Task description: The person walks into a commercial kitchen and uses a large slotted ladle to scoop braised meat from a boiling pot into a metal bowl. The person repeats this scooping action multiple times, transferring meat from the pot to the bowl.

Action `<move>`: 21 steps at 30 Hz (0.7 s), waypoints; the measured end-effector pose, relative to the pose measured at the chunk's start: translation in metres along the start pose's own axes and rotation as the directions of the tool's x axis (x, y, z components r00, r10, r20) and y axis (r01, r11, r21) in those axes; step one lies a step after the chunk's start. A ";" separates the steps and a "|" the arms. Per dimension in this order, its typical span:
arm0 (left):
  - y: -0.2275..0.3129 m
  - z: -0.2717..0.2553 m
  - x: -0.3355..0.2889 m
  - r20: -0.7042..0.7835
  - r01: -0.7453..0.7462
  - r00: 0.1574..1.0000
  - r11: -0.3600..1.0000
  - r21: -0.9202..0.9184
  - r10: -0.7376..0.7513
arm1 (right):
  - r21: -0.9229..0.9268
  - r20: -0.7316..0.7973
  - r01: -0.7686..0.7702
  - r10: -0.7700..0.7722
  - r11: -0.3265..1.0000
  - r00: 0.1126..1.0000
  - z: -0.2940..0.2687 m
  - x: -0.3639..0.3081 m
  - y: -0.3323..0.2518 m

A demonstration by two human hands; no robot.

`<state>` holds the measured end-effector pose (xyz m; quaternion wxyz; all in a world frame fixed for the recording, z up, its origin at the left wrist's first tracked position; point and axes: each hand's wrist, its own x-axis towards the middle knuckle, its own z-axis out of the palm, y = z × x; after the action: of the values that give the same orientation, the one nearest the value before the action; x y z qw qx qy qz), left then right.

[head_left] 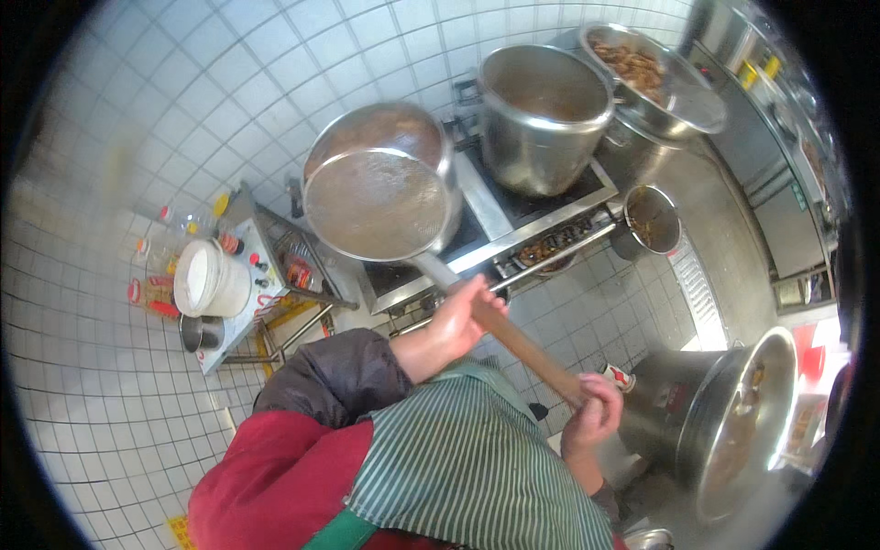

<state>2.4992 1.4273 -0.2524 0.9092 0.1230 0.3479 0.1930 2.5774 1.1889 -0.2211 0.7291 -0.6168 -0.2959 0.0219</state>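
Observation:
A large round mesh strainer point(374, 203) with a long wooden handle point(532, 353) spans the view. My left hand point(458, 319) is closed round the handle near the strainer's metal neck. Farther back, my right hand point(591, 417) grips the handle's end. The strainer's round head is over a big steel pot point(380, 124) on the stove and hides much of its opening. Brownish contents show at the pot's far side. Whether the mesh touches the liquid, I cannot tell.
A second tall steel pot point(548, 119) stands on the stove point(495, 215). Beyond it, a basin point(660, 82) holds brown pieces. A small bucket point(651, 220) is beside the stove. At left, a side table carries a white tub point(213, 278) and bottles. A large pot point(706, 412) stands right.

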 end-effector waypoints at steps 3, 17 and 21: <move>0.026 -0.002 -0.013 0.159 -0.008 0.987 0.998 -0.069 0.019 | 0.131 -0.048 0.131 -0.126 0.983 0.991 0.055 0.029 -0.021; 0.165 -0.035 -0.046 0.540 -0.307 0.822 0.939 0.157 0.178 | 0.412 0.486 0.057 -0.272 0.910 0.830 0.339 0.317 -0.126; 0.142 -0.148 -0.086 0.002 -0.208 0.978 0.962 0.178 0.211 | 0.224 0.464 0.352 -0.418 0.909 0.781 0.427 0.359 -0.139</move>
<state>2.3025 1.5303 -0.2588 0.8661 0.2380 0.3564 0.2572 2.6315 1.6765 0.0786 0.6527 -0.4689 -0.5929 0.0504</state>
